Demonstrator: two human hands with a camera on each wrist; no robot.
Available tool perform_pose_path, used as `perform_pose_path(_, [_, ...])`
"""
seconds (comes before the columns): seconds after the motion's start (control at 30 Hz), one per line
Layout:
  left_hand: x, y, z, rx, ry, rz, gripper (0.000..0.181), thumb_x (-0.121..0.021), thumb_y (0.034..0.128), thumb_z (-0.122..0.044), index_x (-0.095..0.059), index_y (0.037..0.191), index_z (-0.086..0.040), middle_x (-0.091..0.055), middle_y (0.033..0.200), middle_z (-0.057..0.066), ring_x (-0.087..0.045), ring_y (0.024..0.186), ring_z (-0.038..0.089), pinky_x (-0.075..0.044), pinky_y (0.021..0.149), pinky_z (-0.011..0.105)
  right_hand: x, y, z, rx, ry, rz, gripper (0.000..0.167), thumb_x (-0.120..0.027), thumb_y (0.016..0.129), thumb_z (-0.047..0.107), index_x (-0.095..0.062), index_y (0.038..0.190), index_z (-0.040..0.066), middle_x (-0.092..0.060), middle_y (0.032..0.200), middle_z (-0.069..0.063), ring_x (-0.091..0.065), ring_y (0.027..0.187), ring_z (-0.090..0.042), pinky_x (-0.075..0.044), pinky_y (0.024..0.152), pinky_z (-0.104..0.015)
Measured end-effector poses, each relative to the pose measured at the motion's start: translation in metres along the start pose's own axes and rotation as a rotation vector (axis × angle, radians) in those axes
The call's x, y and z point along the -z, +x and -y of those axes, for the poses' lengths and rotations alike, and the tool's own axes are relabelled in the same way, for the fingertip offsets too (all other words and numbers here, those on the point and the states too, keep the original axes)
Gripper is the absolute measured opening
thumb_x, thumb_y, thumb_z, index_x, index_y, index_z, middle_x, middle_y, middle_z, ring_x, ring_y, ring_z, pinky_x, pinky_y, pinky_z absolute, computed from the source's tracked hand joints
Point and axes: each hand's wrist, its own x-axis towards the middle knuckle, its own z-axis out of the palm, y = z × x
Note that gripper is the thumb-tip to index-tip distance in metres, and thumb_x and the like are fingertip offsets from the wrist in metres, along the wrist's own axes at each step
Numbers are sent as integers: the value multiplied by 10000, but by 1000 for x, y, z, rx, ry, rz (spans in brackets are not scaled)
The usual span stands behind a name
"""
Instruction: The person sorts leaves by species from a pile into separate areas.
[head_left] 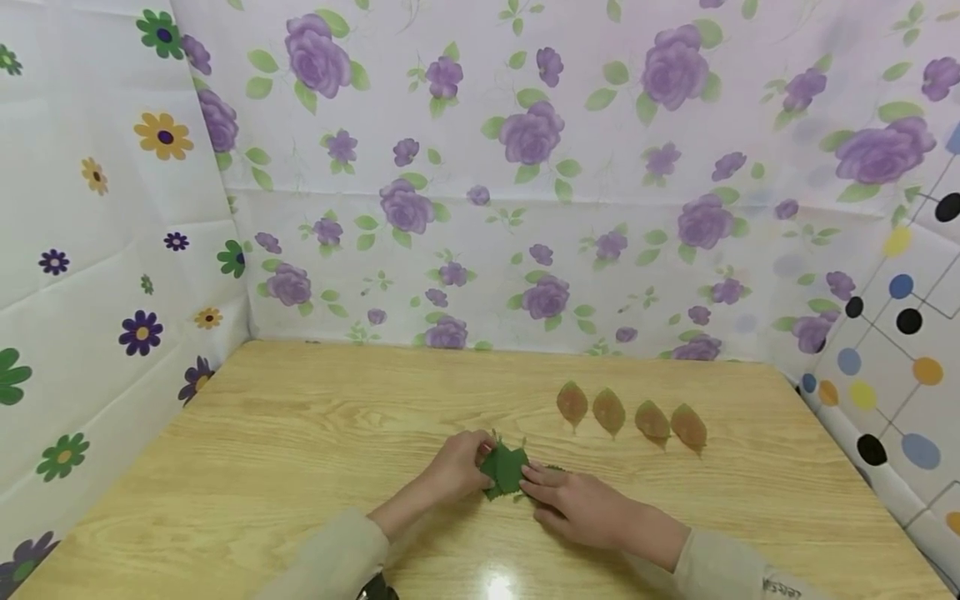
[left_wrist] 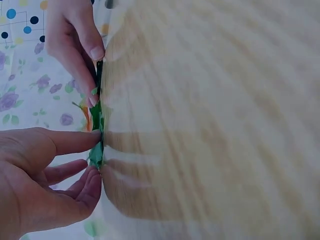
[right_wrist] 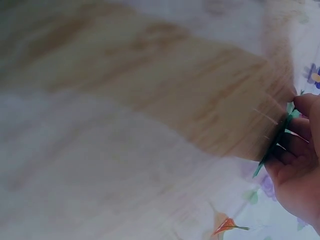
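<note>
A: What shows in the head view?

B: Green leaves (head_left: 512, 472) overlap on the wooden desk (head_left: 337, 400), between the person's two hands. The left grip (head_left: 459, 465) pinches them at their left side. The right grip (head_left: 588, 504) lays its fingers over their right side.

A: And beyond them?

B: Four reddish-brown leaves (head_left: 608, 412) with green tips sit in a row, farther back and to the right. Behind the desk hangs a cloth (head_left: 465, 200) with purple flowers.

A: What does the left wrist view add?

B: The green leaves appear edge-on, low against the desk. The left grip has its fingertips on them, while the right grip's thumb and a finger touch a darker stretch.

A: And the right wrist view?

B: A thin green edge runs beside the right grip's fingers. It is blurred, so whether that grip pinches or merely touches, one cannot tell.
</note>
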Motion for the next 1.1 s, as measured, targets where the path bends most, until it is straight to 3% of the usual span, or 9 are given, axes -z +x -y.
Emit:
perform_pose_path(0.27, [4, 7, 6, 99, -31, 44, 351, -783, 748, 52, -603, 1047, 85, -591, 898, 87, -562, 832, 219, -520, 725, 334, -1, 1, -2, 0, -11, -15, 401, -553, 997, 193, -551, 1320, -45, -480, 1392, -207, -474, 1268, -317, -486, 937, -388])
perform_pose_path(0.53, [10, 10, 13, 152, -185, 58, 52, -656, 871, 33, -612, 895, 16, -537, 764, 33, -490, 684, 130, -430, 575, 217, 1, 2, -1, -18, -14, 3, 399, -557, 991, 182, -551, 1323, -40, -483, 1393, -204, -472, 1273, -311, -479, 949, -392])
perform_pose_path(0.63, [13, 9, 14, 182, -250, 78, 36, -601, 929, -11, -606, 899, 9, -531, 755, 40, -470, 639, 124, -405, 538, 217, 0, 3, -1, -16, -25, -1, 400, -561, 989, 181, -552, 1324, -38, -485, 1392, -202, -474, 1272, -309, -481, 949, -391])
perform_pose_path(1.1, [18, 6, 20, 172, -285, 67, 40, -592, 939, -10, -604, 928, 27, -571, 812, 83, -564, 737, 178, -510, 635, 297, -3, 1, -2, -23, -12, -1, 409, -554, 993, 184, -540, 1337, -36, -474, 1406, -196, -470, 1277, -309, -477, 955, -408])
